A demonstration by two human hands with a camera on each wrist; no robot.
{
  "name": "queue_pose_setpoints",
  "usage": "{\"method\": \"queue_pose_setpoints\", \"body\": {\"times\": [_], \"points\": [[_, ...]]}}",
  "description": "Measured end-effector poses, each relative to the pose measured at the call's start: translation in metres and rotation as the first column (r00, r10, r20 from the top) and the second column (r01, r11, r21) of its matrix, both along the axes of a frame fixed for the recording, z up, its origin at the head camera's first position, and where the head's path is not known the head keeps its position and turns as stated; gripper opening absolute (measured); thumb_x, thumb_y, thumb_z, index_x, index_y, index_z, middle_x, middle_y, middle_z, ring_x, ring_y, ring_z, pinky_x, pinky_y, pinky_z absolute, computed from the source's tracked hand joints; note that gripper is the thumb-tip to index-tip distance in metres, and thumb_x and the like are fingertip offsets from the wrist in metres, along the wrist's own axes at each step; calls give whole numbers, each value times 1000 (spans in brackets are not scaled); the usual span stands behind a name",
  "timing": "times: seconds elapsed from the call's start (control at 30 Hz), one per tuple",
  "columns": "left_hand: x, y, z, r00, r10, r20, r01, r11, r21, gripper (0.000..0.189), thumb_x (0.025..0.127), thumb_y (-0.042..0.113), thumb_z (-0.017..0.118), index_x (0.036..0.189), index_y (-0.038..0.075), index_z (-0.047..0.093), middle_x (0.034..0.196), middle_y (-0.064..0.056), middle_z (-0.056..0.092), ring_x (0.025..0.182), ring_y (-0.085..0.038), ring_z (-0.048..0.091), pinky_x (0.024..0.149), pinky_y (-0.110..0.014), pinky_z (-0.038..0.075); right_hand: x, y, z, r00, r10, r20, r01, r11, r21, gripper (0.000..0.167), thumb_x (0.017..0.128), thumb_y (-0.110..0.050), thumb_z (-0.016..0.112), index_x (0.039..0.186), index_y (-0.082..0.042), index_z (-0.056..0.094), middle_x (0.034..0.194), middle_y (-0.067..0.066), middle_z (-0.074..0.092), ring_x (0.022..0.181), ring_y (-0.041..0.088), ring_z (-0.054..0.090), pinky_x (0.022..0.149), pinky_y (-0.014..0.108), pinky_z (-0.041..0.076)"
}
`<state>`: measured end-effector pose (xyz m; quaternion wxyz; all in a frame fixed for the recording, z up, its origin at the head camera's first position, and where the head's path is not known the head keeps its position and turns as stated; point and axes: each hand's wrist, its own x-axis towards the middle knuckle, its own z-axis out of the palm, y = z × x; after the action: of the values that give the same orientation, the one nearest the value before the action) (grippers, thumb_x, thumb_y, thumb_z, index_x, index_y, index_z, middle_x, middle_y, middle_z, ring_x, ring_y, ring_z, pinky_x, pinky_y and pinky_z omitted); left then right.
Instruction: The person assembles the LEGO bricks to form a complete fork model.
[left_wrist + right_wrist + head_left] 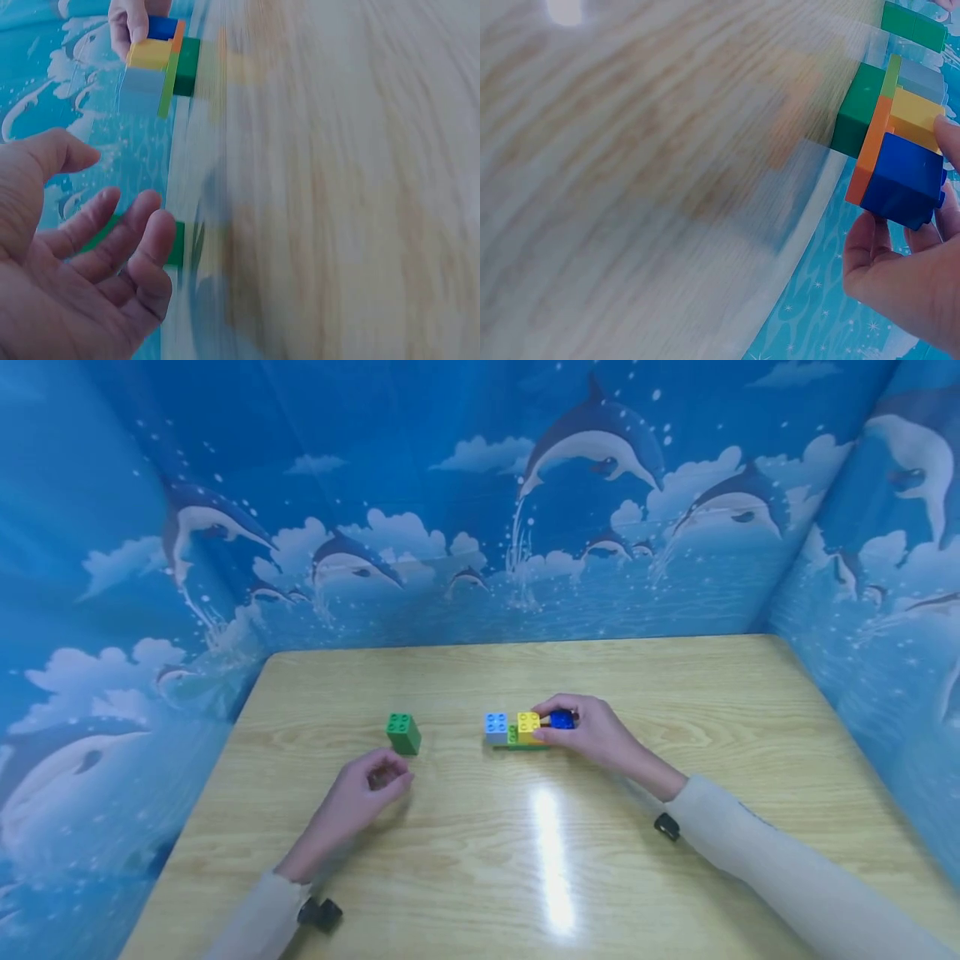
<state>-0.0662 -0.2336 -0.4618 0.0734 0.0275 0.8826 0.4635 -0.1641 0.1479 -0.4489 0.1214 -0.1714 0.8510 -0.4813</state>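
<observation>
My right hand (596, 735) pinches the yellow brick (528, 727) of a small toy-brick build, thumb on the near side and fingers on the far side. Beside the yellow brick stand a light blue brick (496, 728) and a dark blue brick (904, 180). Those three sit on an orange plate (868, 161) and a lime plate (890, 79), with a dark green brick (859, 112) beneath. My left hand (358, 793) hovers with loosely bent fingers and nothing in them. Just beyond its fingertips stands a green brick stack (405, 737), partly hidden by the fingers in the left wrist view.
The wooden table (450, 852) carries a bright light reflection in front of the build. Blue dolphin-printed curtains (480, 510) stand along its back and sides. A dark wrist camera (320, 914) sits at the left cuff, another wrist camera (667, 827) by the right cuff.
</observation>
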Motion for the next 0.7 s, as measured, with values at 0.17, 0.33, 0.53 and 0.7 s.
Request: {"method": "queue_pose_setpoints", "body": {"times": [0.17,0.33,0.53,0.7], "points": [[-1,-12,-3,995,99,4,-99,994,47,20,104,22,77,112,6,67,95,-6,68,86,-23,63,73,-30,53,1,-1,1,1000,-1,-7,1,1000,6,39,94,-29,90,130,-18,79,135,5,72,130,34,63,108,58,51],[-6,-18,-4,990,144,0,-144,987,78,32,103,20,77,124,2,61,106,-11,67,90,-24,62,74,-29,53,2,-1,2,1000,-9,3,9,1000,5,38,95,-29,89,130,-18,79,136,6,72,131,35,62,108,59,51],[-14,-22,-6,988,156,18,-157,980,119,58,104,26,78,151,5,52,138,-17,61,106,-28,61,77,-30,56,2,-2,0,1000,-9,3,9,1000,-1,39,95,-29,89,130,-18,79,137,6,72,131,35,62,108,59,50],[-21,-22,-5,988,149,31,-152,978,140,68,104,32,78,161,11,46,151,-17,57,102,-27,63,70,-29,55,2,-1,0,1000,-9,6,9,1000,-3,38,95,-29,89,130,-18,79,136,6,72,130,34,62,107,58,51]]}}
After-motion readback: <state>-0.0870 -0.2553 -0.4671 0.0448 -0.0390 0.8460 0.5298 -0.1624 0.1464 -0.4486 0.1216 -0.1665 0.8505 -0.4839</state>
